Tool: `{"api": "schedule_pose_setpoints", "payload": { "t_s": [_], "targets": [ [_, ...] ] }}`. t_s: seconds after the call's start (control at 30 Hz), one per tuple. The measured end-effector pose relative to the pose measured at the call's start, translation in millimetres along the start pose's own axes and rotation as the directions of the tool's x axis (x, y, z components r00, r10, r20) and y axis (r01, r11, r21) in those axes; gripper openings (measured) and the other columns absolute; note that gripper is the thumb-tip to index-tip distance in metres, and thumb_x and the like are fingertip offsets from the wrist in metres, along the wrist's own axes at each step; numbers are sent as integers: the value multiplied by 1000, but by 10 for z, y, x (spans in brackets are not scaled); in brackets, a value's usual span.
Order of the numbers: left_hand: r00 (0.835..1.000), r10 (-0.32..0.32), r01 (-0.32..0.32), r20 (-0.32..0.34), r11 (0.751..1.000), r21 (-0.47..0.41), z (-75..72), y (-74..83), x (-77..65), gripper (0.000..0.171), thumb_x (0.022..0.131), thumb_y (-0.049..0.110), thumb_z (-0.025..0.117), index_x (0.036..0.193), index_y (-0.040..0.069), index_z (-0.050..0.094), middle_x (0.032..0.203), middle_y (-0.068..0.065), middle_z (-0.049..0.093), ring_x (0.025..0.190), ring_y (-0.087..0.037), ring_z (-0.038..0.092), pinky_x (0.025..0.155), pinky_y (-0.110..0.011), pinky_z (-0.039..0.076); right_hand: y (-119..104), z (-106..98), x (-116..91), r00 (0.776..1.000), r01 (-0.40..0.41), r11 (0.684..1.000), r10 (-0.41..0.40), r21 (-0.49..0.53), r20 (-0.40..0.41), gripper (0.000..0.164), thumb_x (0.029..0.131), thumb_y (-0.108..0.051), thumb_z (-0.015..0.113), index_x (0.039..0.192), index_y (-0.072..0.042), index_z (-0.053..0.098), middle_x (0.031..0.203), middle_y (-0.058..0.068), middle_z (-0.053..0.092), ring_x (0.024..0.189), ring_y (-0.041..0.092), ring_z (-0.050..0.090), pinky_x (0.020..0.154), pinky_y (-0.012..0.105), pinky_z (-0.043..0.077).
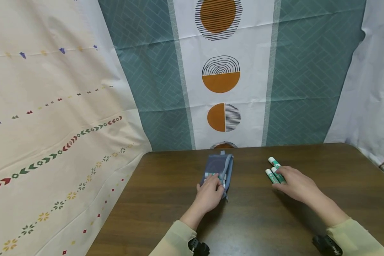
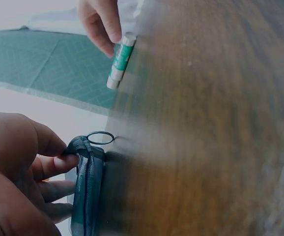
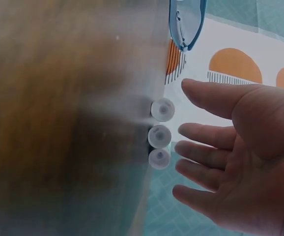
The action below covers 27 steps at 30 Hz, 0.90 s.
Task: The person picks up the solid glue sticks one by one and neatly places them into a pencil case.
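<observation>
A blue zip pencil pouch (image 1: 215, 163) lay on the brown wooden worktop (image 1: 243, 227), a little left of the middle. It had a see-through top, and you could look in. Pale blue and white things (image 1: 208, 175) were inside, close to the fingers, but they were too small and too covered to tell what they were. The zip ran down the side nearer the glue sticks, and its two blue edges seemed to stand apart. A dark loop (image 2: 100, 137) hung at the end of the pouch.

The left hand (image 1: 209, 193) held the near end of the pouch, with the thumb and first finger pinching its corner.

Three glue sticks (image 1: 271, 176) with white ends and green labels lay close together on the worktop, well apart from the pouch and to the right of it. They were outside the pouch. The right hand (image 1: 296, 185) was right by them, spread wide, with its thumb out to one side and its fingers nearly straight. You could not tell if it touched them.

Both arms had pale yellow-green sleeves (image 1: 360, 236). Behind the worktop hung a green and white cloth (image 1: 252, 53) with orange round shapes.
</observation>
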<state>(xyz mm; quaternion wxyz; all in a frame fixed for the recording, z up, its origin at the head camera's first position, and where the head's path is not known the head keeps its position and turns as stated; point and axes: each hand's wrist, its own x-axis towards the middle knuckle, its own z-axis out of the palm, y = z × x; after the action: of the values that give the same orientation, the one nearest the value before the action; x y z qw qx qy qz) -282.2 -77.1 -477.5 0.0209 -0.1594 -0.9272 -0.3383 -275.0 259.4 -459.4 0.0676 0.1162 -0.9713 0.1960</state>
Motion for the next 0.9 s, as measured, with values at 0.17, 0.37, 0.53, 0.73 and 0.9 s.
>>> {"api": "schedule_pose_setpoints", "payload": {
  "t_s": [0.17,0.37,0.53,0.73,0.9],
  "targets": [
    [1000,0,0,1,1000,0,-4,-6,-1,24,106,14,58,82,19,59,165,-13,55,160,-39,39,115,-90,16,18,-5,-52,1000,12,1000,-11,-9,21,60,92,-35,89,131,5,69,141,35,62,118,46,65,74,54,55],
    [1000,3,-3,-3,1000,3,0,-2,-1,23,105,14,59,83,18,60,164,-13,56,160,-40,40,114,-91,16,22,6,-66,999,14,1000,-13,-17,39,53,93,-35,89,126,3,70,140,33,63,119,47,64,76,58,56],
    [1000,6,-6,-2,1000,5,6,-3,6,22,106,14,59,84,19,60,164,-13,56,160,-39,40,114,-90,16,23,16,-67,999,19,999,-18,-26,43,44,93,-33,88,118,-1,71,134,30,65,116,44,65,74,57,55],
    [1000,6,-6,-3,1000,9,10,-7,11,22,105,14,59,84,18,60,164,-13,56,159,-39,41,114,-91,17,22,37,-53,999,25,999,-23,-46,48,36,94,-31,88,111,-5,70,132,28,66,115,44,65,73,55,55],
    [1000,7,-7,-5,1000,9,9,-6,5,22,105,14,58,84,18,59,164,-13,56,159,-40,40,114,-91,16,23,45,-50,999,27,998,-25,-58,48,33,94,-30,88,109,-6,71,133,28,65,117,46,65,74,56,56]
  ]
}}
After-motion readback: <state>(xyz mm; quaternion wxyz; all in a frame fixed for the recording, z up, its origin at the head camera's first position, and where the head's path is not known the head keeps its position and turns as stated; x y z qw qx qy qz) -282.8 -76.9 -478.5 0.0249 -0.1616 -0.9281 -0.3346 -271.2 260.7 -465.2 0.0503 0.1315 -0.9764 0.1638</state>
